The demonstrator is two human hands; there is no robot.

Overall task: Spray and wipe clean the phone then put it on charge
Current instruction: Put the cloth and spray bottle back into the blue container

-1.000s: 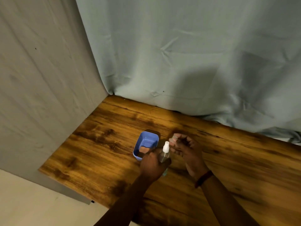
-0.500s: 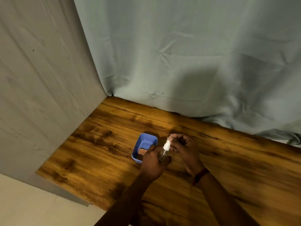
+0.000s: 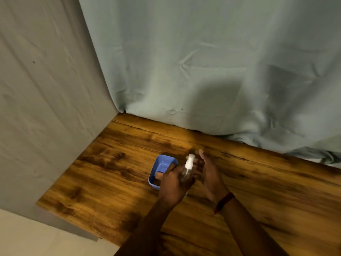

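Note:
My left hand (image 3: 172, 184) grips a small clear spray bottle (image 3: 188, 165) with a white nozzle, held upright just above the wooden table (image 3: 110, 163). My right hand (image 3: 210, 175) is right beside the bottle, on its right. Its fingers are straight, the palm faces the bottle, and it holds nothing that I can see. No phone, cloth or charger is in view.
A small blue tray (image 3: 163, 160) sits on the table just left of my left hand, with a brownish object (image 3: 159, 176) inside. A grey cloth wall (image 3: 46, 108) bounds the table on the left and a pale blue curtain (image 3: 203, 71) hangs behind it.
My right hand had its fingers curled at the bottle's nozzle, pinching something small. It has now drawn back and opened. My left hand has kept hold of the bottle.

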